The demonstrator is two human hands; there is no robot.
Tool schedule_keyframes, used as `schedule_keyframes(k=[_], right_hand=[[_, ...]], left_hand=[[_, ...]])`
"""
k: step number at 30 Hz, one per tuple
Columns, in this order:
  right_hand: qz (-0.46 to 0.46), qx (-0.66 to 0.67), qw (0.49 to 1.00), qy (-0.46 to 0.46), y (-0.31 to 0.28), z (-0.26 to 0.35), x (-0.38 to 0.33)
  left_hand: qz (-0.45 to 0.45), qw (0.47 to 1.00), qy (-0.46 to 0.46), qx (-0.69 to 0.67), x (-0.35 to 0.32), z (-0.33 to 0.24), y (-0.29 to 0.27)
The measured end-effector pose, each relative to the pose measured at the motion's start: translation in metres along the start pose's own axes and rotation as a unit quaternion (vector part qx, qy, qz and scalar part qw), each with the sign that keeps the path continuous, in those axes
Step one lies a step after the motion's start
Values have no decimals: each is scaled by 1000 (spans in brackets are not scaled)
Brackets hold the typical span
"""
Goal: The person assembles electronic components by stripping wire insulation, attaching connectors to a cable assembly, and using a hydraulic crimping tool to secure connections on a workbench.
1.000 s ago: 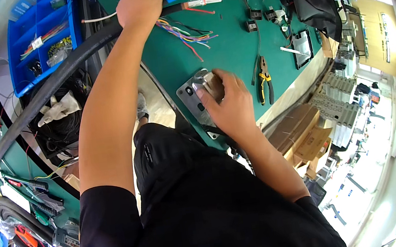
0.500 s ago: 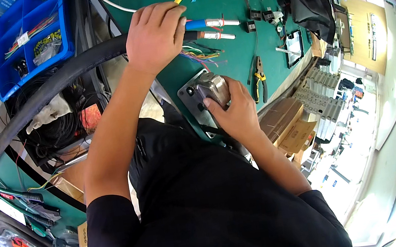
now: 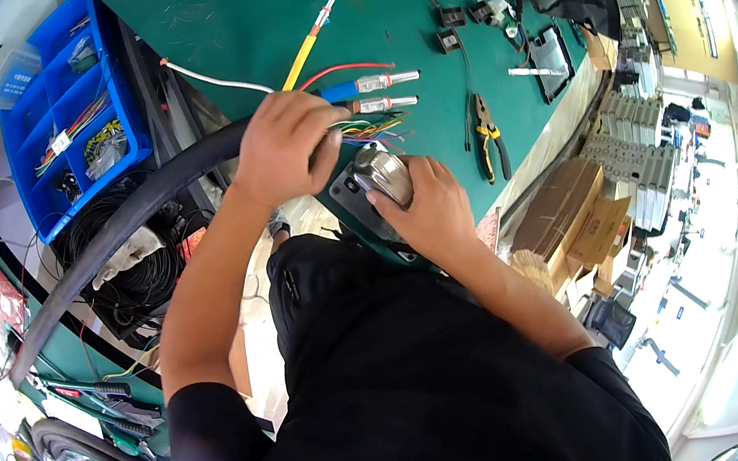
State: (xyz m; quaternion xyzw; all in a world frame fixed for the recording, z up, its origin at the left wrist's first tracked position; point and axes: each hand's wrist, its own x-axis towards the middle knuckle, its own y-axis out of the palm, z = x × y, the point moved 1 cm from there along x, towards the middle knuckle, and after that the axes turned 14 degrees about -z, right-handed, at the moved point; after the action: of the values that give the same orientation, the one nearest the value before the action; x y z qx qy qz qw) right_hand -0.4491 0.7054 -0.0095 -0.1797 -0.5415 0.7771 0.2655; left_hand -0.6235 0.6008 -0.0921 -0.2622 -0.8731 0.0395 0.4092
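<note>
My left hand (image 3: 288,146) is closed around a thick black cable (image 3: 180,173) where its stripped end begins. Out of that end fan a yellow wire (image 3: 299,64), a blue wire (image 3: 343,90), a white one (image 3: 224,83), a red one (image 3: 339,69) and a bundle of thin coloured strands (image 3: 374,127). Bare metal-coloured tips show on the thicker wires. My right hand (image 3: 429,207) grips a rounded silver metal housing (image 3: 382,173), which sits on a grey plate (image 3: 355,197) at the near edge of the green mat. The underside of the housing is hidden.
Yellow-and-black pliers (image 3: 492,142) lie on the green mat (image 3: 416,19), right of my hand. Small black clips (image 3: 449,38) and a black tray-like part (image 3: 551,67) are farther off. At left stands a blue compartment box (image 3: 54,104); cardboard boxes (image 3: 572,213) are at right.
The view has shifted. My left hand, still on the cable, has come down closer to the metal housing, and the yellow wire now sticks out clear of the fingers. My right hand keeps its hold.
</note>
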Motion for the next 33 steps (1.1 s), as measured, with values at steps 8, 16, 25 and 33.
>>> schedule_keyframes(k=[8,16,25,33], right_hand=[[-8,-12,1000,3,1,-1,1],[-3,-8,1000,-4,0,-1,0],[-22,-22,999,-10,-4,-1,-5],[-13,-33,999,2,-6,-1,-9]], left_hand=[[185,967,-127,-116,1,-27,1],[251,947,-148,-135,8,-21,0],[240,944,-167,-150,9,-24,-3],[245,950,-149,-124,1,-19,3]])
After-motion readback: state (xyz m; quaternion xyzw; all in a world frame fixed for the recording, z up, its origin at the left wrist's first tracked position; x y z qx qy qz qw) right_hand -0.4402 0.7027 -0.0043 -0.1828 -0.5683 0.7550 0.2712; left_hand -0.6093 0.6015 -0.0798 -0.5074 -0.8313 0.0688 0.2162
